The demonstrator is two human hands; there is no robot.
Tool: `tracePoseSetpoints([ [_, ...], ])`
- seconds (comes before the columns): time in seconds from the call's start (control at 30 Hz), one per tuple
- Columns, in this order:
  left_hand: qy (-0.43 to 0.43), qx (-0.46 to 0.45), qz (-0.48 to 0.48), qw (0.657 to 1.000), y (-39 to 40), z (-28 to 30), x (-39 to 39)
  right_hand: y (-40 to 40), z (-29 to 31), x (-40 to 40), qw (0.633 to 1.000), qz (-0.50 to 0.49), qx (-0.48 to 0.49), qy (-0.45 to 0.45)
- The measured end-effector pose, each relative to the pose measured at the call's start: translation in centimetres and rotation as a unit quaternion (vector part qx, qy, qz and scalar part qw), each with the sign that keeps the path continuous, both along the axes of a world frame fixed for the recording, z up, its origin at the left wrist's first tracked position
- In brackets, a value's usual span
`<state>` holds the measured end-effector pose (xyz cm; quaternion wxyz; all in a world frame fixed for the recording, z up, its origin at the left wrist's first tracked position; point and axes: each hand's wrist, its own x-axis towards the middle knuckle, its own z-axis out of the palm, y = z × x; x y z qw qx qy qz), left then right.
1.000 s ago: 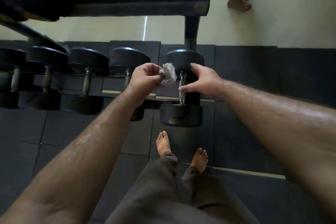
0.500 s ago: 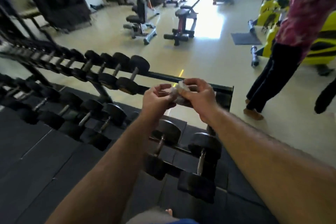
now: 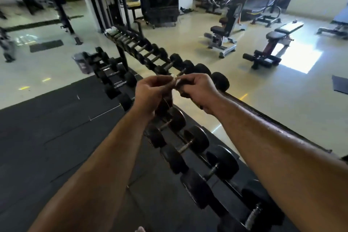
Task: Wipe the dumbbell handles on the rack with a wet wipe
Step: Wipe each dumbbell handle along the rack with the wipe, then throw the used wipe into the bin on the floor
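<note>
Mostly hidden: the wet wipe (image 3: 176, 80), only a small white scrap showing between the two hands, the rest buried under fingers. Left hand (image 3: 150, 96) and right hand (image 3: 197, 90) brought together, raised in front of the dumbbell rack (image 3: 244, 103), both with fingers curled and pinching the wipe from opposite sides; neither touching any dumbbell. Exact fold or shape of the wipe impossible to tell.

Partly blocked by the hands and forearms: the upper-tier dumbbells (image 3: 175, 61), their near end lost behind the right hand. Lower-tier dumbbells (image 3: 197, 139) lying side by side under the arms, black heads with short metal handles (image 3: 185, 148) between them, one knurled handle bright at the lower right near the frame edge. The rack's top rail running out from under the right forearm toward the right edge, cut off there. Far end of the rack blurred, small pale objects on it not identifiable.

A dark bin (image 3: 82, 63) standing on the pale floor just left of the rack's far part; contents not visible. Black rubber matting (image 3: 47, 128) beneath and to the left of the rack. Weight benches (image 3: 271, 47) well beyond on the shiny floor, under bright window glare at upper right. Cable machines and frames at upper left, smeared and hard to read. A sliver of a toe or foot at the bottom edge, nearly cropped out.
</note>
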<state>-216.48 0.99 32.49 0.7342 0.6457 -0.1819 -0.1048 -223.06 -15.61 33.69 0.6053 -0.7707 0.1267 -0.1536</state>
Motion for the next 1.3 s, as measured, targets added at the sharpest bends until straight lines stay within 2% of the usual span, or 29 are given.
tracePoseSetpoints([
  [0.07,-0.002,-0.019,0.024,1.000,2.6,0.0,3.6,2.7,0.1,4.2,0.997,0.038,0.068,-0.005],
  [0.17,-0.036,-0.011,0.026,0.999,6.4,-0.1,10.0,6.6,0.0,11.0,0.994,0.054,0.096,-0.019],
  [0.33,-0.049,0.041,0.151,0.987,12.8,1.1,21.4,13.6,0.6,23.1,0.986,0.065,0.152,-0.032],
  [0.43,-0.106,0.135,0.179,0.969,16.7,1.6,28.9,17.6,0.7,30.5,0.975,0.092,0.203,-0.013],
  [0.57,-0.199,0.293,0.149,0.923,20.2,0.5,37.3,20.7,-0.8,39.6,0.976,0.101,0.192,0.006],
  [0.6,-0.189,0.293,0.143,0.926,20.7,0.0,39.3,21.0,-1.5,42.1,0.975,0.105,0.198,0.012],
  [0.7,-0.113,0.218,0.140,0.959,22.7,-1.2,46.6,22.1,-3.6,50.3,0.967,0.121,0.223,0.012],
  [0.83,-0.049,0.164,0.147,0.974,24.9,-2.1,58.0,24.1,-5.6,62.7,0.960,0.154,0.235,0.015],
  [0.97,-0.021,0.198,0.150,0.968,27.8,-2.2,69.1,26.9,-5.9,75.1,0.964,0.194,0.181,0.037],
  [1.1,-0.027,0.245,0.217,0.945,32.5,-3.2,79.0,31.2,-6.0,86.0,0.974,0.209,0.077,0.044],
  [1.3,-0.038,0.339,0.291,0.894,40.0,-7.2,93.2,37.8,-10.4,102.6,0.947,0.304,-0.098,0.022],
])
